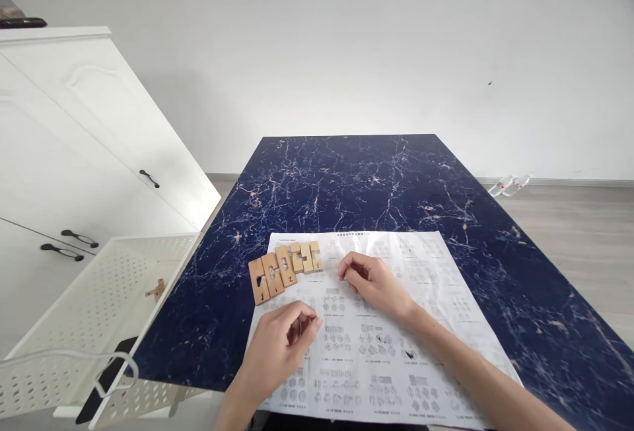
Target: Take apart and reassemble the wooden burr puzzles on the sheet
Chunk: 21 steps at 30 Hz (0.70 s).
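Observation:
A row of notched wooden puzzle pieces lies at the upper left of a printed paper sheet. The nearer, darker ones bear handwritten numbers such as 3, 1 and 2; smaller, paler pieces continue the row on the right. Just below the row, my left hand rests on the sheet with curled fingers, thumb and forefinger drawn together and nothing visible in them. To the right of the pale pieces, my right hand also lies on the paper, fingers folded in, holding nothing that I can see. Neither hand touches a piece.
Under the sheet is a dark blue marble-patterned table. A white perforated basket stands left of it, with a small wooden piece inside. White cabinets rise behind the basket. A clear plastic object shows beyond the right edge.

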Available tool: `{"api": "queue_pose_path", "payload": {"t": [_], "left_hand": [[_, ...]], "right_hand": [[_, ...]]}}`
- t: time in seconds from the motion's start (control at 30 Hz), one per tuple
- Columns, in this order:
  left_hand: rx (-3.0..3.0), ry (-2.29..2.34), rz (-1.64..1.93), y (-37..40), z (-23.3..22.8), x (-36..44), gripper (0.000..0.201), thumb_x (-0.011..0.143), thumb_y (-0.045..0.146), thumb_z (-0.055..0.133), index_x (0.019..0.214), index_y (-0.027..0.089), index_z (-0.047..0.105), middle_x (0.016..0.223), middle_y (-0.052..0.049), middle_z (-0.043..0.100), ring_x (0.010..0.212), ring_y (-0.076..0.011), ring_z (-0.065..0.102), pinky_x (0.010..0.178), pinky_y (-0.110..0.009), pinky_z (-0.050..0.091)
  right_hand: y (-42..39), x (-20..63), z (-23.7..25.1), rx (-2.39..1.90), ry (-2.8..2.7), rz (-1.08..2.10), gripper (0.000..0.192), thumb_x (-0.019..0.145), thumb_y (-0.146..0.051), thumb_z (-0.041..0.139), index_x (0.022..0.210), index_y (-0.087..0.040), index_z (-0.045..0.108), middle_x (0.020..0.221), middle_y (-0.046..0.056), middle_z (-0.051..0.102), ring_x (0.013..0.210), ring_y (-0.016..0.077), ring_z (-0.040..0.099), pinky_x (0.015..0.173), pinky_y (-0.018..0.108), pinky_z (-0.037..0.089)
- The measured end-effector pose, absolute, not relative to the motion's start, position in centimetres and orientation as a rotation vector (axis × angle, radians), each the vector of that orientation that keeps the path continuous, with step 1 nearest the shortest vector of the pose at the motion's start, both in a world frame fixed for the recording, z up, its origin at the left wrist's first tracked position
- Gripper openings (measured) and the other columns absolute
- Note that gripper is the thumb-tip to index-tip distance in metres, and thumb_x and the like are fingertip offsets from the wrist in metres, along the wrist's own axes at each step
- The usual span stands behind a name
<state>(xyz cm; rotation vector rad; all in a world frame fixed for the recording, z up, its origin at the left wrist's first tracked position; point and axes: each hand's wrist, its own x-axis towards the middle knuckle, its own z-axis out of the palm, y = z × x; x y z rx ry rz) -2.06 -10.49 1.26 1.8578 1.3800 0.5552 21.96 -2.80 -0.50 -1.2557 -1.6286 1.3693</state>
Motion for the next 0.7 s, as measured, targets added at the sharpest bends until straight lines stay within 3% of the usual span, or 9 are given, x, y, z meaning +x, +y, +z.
{"api": "queue_pose_path", "payload": {"t": [0.2, 0.7], "left_hand": [[1.851, 1.374, 0.552, -10.44, 1.33, -2.0, 0.032, 0.11, 0.043, 0.053, 0.088, 0.022, 0.06, 0.071, 0.003, 0.058, 0.062, -0.014, 0.051, 0.058, -0.026, 0.035], [1.834, 1.374, 0.571, -10.41, 1.67, -1.9, 0.034, 0.109, 0.045, 0.052, 0.085, 0.022, 0.059, 0.071, 0.002, 0.056, 0.062, -0.0141, 0.048, 0.057, -0.026, 0.034]], "right_hand": [[-2.74, 22.0, -0.99, -1.252, -1.631, 1.36, 0.014, 0.091, -0.024, 0.054, 0.09, -0.022, 0.067, 0.067, -0.003, 0.057, 0.056, 0.014, 0.046, 0.053, 0.028, 0.033], [-2.79, 21.97, -0.86, -1.256, -1.645, 1.345, 0.015, 0.09, -0.023, 0.053, 0.088, -0.023, 0.067, 0.064, -0.004, 0.056, 0.054, 0.0136, 0.043, 0.052, 0.029, 0.031]]}}
